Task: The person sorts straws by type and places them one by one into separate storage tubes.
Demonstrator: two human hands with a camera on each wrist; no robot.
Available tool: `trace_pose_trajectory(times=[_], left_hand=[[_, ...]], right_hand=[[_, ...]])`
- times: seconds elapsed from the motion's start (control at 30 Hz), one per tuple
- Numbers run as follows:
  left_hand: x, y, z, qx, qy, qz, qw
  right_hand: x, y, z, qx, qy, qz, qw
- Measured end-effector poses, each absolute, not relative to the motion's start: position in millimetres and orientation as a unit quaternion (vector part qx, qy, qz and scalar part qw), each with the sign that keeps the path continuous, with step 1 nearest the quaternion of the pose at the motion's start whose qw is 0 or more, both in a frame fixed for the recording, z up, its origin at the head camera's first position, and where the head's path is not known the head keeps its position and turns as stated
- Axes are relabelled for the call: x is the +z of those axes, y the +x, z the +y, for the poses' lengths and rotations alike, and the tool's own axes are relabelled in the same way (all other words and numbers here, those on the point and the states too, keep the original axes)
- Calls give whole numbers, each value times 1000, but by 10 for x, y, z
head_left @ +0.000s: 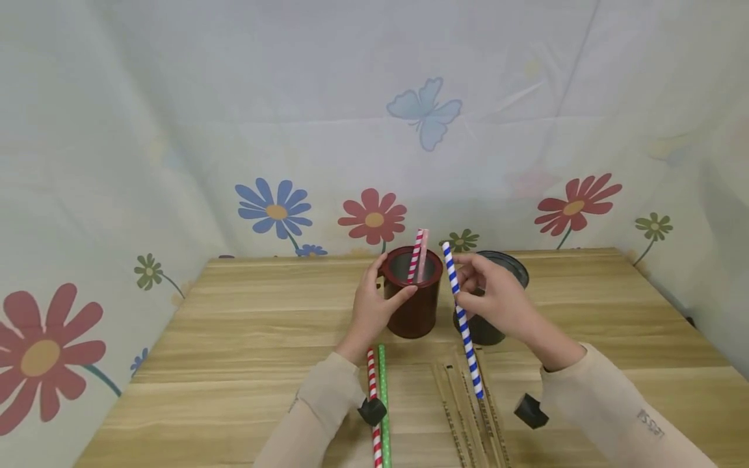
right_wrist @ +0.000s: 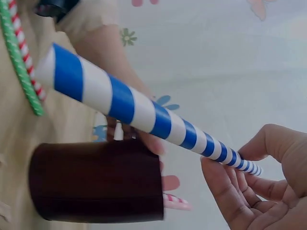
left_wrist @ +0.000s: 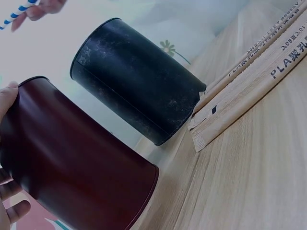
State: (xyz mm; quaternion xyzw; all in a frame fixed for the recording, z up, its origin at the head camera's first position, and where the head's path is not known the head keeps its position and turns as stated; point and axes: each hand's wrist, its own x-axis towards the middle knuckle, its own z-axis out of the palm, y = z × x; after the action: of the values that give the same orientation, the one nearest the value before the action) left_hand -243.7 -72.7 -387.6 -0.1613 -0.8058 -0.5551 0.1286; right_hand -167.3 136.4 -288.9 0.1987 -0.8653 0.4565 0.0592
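My left hand holds the side of a dark red cup, thumb near the rim. Inside the cup lean a pink-and-white striped straw and a pale pink straw. Between thumb and fingers, my right hand pinches a blue-and-white striped straw, just right of the cup. The straw slants, its top above rim level and its lower end over paper-wrapped straws. A black cup stands behind the right hand, partly hidden by it. In the right wrist view, the striped straw passes in front of the red cup.
Several brown paper-wrapped straws with printed text lie at the front of the wooden table. Left of them lie a red-and-white striped straw and a green dotted straw. A flowered cloth hangs behind the table.
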Motion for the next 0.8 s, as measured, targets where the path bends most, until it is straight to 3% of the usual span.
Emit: trace_pose_trajectory(times=[0.43, 0.8], left_hand=[[-3921, -2453, -742, -554, -157, -807, 127], [-3884, -2427, -749, -555, -162, -806, 128]], right_hand=[[-2518, -2025, 1352, 539, 137, -822, 119], [-2438, -2292, 1258, 570, 126, -779, 229]])
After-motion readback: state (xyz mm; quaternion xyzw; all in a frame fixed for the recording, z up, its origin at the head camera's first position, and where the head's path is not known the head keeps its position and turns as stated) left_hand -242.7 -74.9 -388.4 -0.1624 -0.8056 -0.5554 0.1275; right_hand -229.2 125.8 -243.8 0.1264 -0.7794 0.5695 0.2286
